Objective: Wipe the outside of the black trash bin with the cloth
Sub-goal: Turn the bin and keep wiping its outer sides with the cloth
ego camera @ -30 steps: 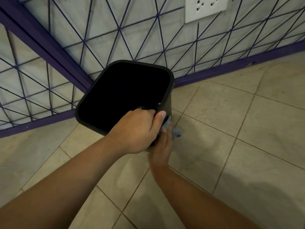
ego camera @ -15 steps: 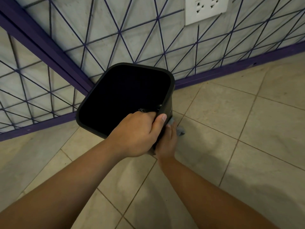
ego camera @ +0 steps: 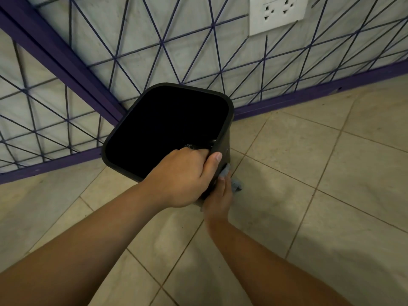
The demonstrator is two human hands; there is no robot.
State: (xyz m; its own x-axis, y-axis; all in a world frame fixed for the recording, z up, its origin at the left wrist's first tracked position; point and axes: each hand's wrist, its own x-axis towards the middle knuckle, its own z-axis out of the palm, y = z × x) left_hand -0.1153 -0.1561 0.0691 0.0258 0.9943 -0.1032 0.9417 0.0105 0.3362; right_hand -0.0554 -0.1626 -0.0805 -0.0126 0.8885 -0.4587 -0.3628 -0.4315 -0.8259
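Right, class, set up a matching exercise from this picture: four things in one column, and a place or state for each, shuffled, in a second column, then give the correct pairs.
Things
1. square black plastic trash bin
2. crumpled grey cloth
3. left hand
4. white wall socket plate

Places or states
A. gripping the bin's near rim
B. high on the wall, top right
C. standing on the tiled floor by the purple-lined wall
D. pressed against the bin's outer side by the right hand

Pairs: 1-C, 2-D, 3-A, 4-B
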